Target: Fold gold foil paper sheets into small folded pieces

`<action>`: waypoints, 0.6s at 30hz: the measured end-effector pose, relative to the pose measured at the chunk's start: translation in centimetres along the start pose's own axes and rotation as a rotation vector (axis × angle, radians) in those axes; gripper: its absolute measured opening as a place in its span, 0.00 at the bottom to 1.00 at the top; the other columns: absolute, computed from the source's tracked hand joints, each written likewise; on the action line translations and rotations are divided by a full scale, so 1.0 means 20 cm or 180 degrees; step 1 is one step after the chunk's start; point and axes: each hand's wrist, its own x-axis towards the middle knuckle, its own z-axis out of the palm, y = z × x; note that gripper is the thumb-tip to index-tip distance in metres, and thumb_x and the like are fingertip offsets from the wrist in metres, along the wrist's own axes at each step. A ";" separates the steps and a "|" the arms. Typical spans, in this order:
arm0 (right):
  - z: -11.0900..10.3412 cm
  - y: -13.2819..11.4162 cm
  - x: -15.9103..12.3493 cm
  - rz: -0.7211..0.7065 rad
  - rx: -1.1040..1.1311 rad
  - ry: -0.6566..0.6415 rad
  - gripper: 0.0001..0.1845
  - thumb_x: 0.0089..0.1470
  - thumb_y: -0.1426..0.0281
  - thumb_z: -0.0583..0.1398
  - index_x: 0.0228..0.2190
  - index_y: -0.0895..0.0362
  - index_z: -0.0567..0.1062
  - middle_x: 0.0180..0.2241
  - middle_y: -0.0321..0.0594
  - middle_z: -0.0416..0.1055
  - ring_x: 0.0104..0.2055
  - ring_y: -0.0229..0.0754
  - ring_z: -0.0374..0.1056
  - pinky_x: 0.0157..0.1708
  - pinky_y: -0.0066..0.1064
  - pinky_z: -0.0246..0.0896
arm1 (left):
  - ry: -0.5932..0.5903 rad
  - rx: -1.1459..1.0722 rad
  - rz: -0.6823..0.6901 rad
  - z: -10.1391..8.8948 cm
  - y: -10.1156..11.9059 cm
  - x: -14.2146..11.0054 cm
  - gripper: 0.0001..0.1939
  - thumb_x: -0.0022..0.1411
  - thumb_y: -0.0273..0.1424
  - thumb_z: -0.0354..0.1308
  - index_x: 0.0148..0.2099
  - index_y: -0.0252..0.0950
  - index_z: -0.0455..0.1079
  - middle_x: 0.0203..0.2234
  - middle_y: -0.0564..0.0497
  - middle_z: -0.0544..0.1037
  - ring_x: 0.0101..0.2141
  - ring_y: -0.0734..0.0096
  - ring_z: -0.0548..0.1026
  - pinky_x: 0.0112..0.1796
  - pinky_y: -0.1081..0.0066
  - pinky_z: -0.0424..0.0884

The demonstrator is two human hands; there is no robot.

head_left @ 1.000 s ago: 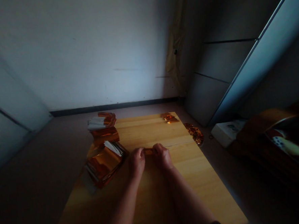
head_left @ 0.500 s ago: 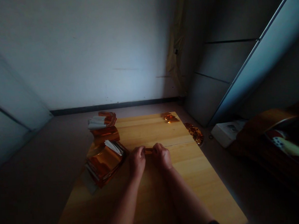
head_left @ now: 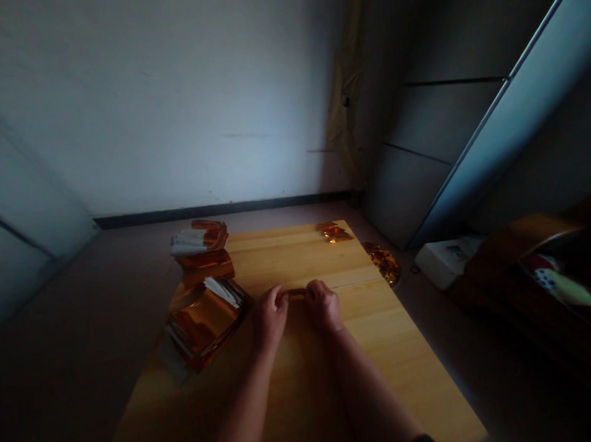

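Between my two hands a narrow strip of folded copper-coloured foil paper (head_left: 296, 293) stretches just over the wooden table (head_left: 383, 349). My left hand (head_left: 270, 316) is closed on its left end, fingers pinched. At the other end my right hand (head_left: 323, 306) grips it with curled fingers. Left of my left hand lies a stack of copper-coloured foil paper sheets (head_left: 206, 323), with white edges showing. Beyond that stack sit a curved foil sheet (head_left: 205, 265) and a bundle of rolled foil paper (head_left: 199, 239). Folded foil pieces (head_left: 335, 232) rest at the far right corner.
On the floor beyond the table's right edge is a heap of shiny foil pieces (head_left: 384, 263). A white box (head_left: 443, 262) stands right of it, next to a wooden chair or sofa arm (head_left: 531, 230). A grey cabinet (head_left: 417, 173) and a wall (head_left: 209, 119) rise behind.
My hands have moved slightly apart, so a little more of the foil strip shows between them. The view has shifted a touch. The stacks stay put.
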 end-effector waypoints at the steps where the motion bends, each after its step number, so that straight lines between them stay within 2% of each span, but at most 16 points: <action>1: 0.00 0.00 0.00 0.0015 -0.0016 0.0027 0.09 0.51 0.76 0.52 0.24 0.56 0.70 0.24 0.36 0.69 0.23 0.34 0.61 0.24 0.23 0.48 | 0.0013 -0.0067 -0.0030 -0.01 0.01 0.00 0.14 0.57 0.33 0.53 0.44 0.36 0.71 0.37 0.45 0.79 0.37 0.63 0.77 0.41 0.65 0.72; 7: -0.01 0.01 0.00 0.0026 -0.0067 0.0039 0.09 0.51 0.75 0.52 0.24 0.55 0.70 0.24 0.36 0.68 0.23 0.35 0.60 0.24 0.24 0.49 | 0.0134 -0.0439 -0.0255 -0.04 0.04 -0.01 0.11 0.53 0.30 0.50 0.37 0.37 0.70 0.32 0.48 0.79 0.34 0.66 0.77 0.38 0.67 0.73; 15: -0.01 0.01 0.00 -0.0096 0.0007 -0.0024 0.09 0.53 0.74 0.52 0.25 0.55 0.71 0.25 0.36 0.69 0.24 0.35 0.62 0.26 0.23 0.52 | 0.0059 -0.0416 -0.0364 -0.05 0.04 0.00 0.08 0.52 0.32 0.51 0.33 0.38 0.70 0.27 0.51 0.78 0.29 0.68 0.76 0.33 0.70 0.71; 18: -0.01 0.00 0.00 -0.0069 0.0043 -0.0066 0.08 0.52 0.73 0.53 0.27 0.55 0.72 0.26 0.37 0.70 0.25 0.35 0.64 0.27 0.23 0.53 | 0.0200 -0.0341 -0.0293 -0.05 0.04 0.00 0.07 0.52 0.33 0.51 0.30 0.38 0.69 0.24 0.52 0.77 0.28 0.69 0.75 0.33 0.71 0.70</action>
